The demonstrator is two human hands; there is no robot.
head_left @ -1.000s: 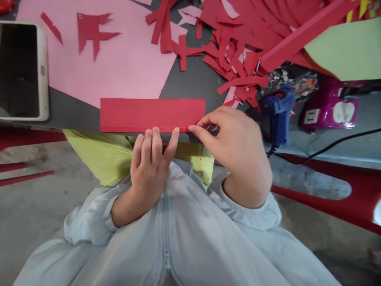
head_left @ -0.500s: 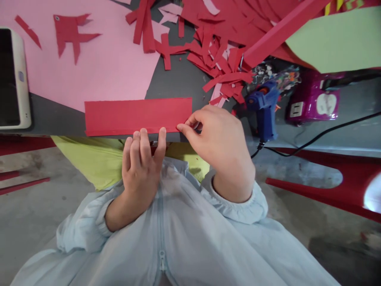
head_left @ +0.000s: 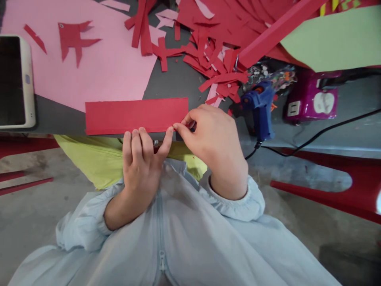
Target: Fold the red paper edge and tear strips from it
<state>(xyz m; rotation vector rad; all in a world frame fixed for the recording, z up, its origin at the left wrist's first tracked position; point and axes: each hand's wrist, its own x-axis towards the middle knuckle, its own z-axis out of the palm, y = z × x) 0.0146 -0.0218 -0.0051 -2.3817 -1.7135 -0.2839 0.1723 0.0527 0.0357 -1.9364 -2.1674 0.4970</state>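
Observation:
A long red paper strip (head_left: 135, 115) lies along the table's near edge, with a narrow fold line running by its lower side. My left hand (head_left: 139, 167) rests its outstretched fingertips on that lower edge, thumb spread to the right. At the strip's lower right, my right hand (head_left: 214, 139) is closed in a pinch, thumb and forefinger on the folded edge beside my left thumb. The right hand's other fingers are curled and partly hidden.
Red paper scraps (head_left: 220, 67) are heaped beyond my right hand. A blue glue gun (head_left: 262, 109) and a purple power box (head_left: 311, 97) with a cable stand to the right. On the left are a phone (head_left: 14, 81), pink paper (head_left: 116, 75) and a red fish cutout (head_left: 71, 37).
My right hand's pinch has slid slightly left along the lower edge. The left thumb has spread right and now nearly meets it. The view has shifted a little.

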